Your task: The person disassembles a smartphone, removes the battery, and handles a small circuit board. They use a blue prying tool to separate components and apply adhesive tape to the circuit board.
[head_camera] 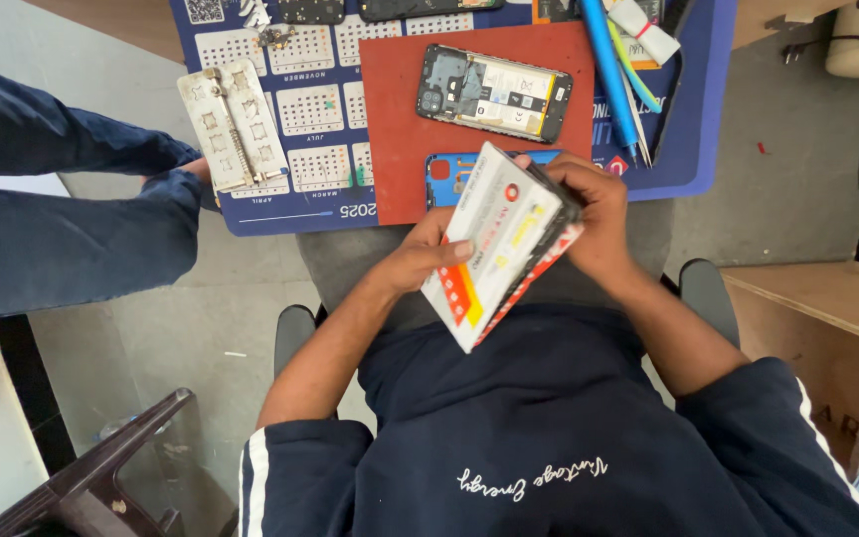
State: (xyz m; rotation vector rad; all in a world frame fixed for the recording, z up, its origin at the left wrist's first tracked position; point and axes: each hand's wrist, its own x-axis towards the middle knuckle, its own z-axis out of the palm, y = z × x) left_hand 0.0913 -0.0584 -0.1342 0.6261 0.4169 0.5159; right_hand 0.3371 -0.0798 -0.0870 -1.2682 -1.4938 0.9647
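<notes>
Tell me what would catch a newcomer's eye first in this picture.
First, the flat white box with orange and red print, held tilted at centre between the left hand and the right hand. Just above it, an opened phone with its insides showing lies on a red mat. At far left, another person's hand steadies a pale metal fixture plate.

2 bare forearms converging, left hand (428,261) and right hand (597,221) clasped.

One white box (497,244), two opened phones (494,92), one red mat (395,149), one metal jig (231,126).
</notes>
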